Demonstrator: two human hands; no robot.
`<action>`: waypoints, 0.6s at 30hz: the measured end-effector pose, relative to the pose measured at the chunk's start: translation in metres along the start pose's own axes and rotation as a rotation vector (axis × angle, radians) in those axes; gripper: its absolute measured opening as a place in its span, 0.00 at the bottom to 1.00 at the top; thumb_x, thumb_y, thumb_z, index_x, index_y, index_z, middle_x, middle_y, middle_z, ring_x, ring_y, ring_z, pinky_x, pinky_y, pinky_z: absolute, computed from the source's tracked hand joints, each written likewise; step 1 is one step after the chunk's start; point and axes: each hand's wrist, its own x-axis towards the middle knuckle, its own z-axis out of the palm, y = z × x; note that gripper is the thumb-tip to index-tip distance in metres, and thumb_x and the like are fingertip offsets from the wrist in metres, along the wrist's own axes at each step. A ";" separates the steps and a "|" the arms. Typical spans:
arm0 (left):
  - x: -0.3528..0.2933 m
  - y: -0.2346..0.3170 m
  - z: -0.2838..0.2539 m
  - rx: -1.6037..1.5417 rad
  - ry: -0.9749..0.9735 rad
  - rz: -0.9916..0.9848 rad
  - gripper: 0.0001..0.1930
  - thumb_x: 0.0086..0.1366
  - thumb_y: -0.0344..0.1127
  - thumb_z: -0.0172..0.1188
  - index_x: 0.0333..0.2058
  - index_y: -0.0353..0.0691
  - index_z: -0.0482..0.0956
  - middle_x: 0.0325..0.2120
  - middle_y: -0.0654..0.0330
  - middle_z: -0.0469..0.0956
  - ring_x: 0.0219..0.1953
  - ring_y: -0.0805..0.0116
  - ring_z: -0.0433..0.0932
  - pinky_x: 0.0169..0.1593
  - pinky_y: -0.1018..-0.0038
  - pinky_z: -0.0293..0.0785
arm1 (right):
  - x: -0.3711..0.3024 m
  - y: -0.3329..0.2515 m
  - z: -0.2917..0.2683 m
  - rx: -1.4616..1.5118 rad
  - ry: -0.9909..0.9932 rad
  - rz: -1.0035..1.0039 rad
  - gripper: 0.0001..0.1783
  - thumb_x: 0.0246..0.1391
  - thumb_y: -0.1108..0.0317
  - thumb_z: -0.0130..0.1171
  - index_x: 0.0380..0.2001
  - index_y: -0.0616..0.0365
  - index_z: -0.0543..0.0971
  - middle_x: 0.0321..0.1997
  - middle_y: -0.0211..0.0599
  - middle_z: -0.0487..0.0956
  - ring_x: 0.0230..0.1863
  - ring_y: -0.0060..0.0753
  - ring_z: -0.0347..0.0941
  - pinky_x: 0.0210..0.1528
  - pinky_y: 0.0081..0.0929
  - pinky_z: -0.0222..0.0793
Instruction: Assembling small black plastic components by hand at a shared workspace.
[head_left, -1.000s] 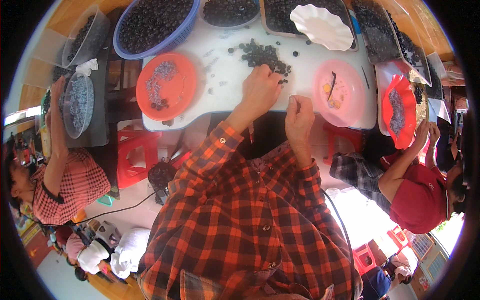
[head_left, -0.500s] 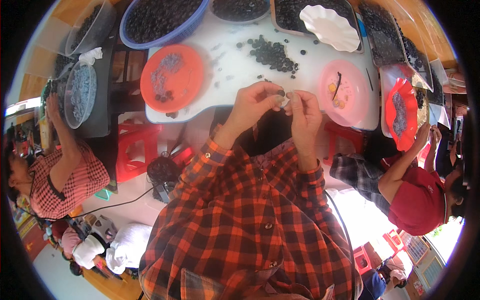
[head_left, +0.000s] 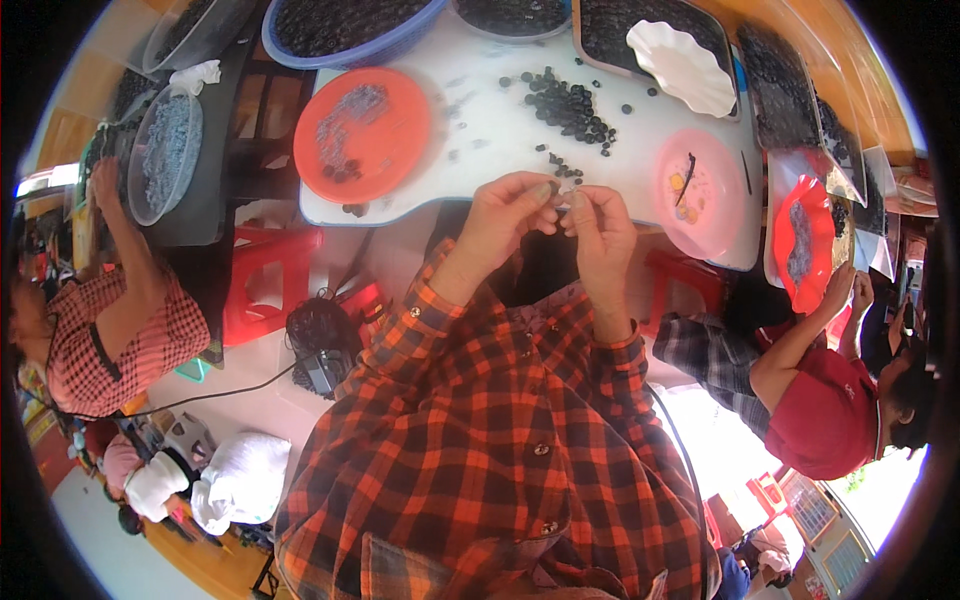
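While facing the near edge of the white table (head_left: pixel 480 150), hold left hand (head_left: pixel 505 222) and right hand (head_left: pixel 601 228) together at the fingertips, thumbs and forefingers pinched on a small piece (head_left: pixel 562 193) too tiny to identify. Have bare tabletop to the left, between the orange plate (head_left: pixel 405 130) and the heaped black beads (head_left: pixel 568 108). Can count two plates, orange and pink (head_left: pixel 725 190); cannot count the beads. Cannot read the pale mark (head_left: pixel 850 388) on a co-worker's red shirt (head_left: pixel 815 420).

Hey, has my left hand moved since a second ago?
Yes: against the white table, your left hand has drawn back from the black pile toward the near edge.
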 end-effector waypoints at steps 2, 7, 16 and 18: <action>-0.003 0.003 -0.005 -0.039 0.061 0.005 0.11 0.67 0.29 0.56 0.45 0.29 0.77 0.36 0.52 0.81 0.31 0.71 0.80 0.35 0.75 0.81 | 0.000 -0.002 0.000 0.004 0.061 0.080 0.06 0.62 0.70 0.56 0.37 0.63 0.75 0.30 0.28 0.77 0.27 0.14 0.69 0.31 0.13 0.67; -0.009 0.014 -0.014 -0.038 0.160 0.054 0.10 0.66 0.27 0.57 0.44 0.29 0.77 0.36 0.51 0.81 0.31 0.71 0.81 0.36 0.75 0.82 | 0.005 0.024 -0.011 -0.290 0.052 0.032 0.05 0.60 0.71 0.58 0.34 0.62 0.76 0.30 0.30 0.76 0.29 0.20 0.72 0.30 0.20 0.68; -0.020 0.010 -0.023 -0.072 0.178 0.091 0.09 0.66 0.27 0.56 0.44 0.31 0.77 0.35 0.53 0.81 0.29 0.73 0.79 0.34 0.77 0.80 | 0.005 0.038 -0.005 -0.805 0.001 -0.284 0.03 0.53 0.72 0.62 0.32 0.56 0.78 0.36 0.38 0.73 0.30 0.43 0.76 0.32 0.34 0.71; -0.020 0.007 -0.026 -0.076 0.177 0.087 0.09 0.66 0.27 0.56 0.44 0.31 0.77 0.35 0.54 0.81 0.29 0.74 0.78 0.33 0.78 0.79 | 0.006 0.039 -0.006 -0.817 -0.013 -0.273 0.03 0.53 0.71 0.62 0.32 0.56 0.78 0.36 0.38 0.73 0.31 0.43 0.76 0.32 0.35 0.71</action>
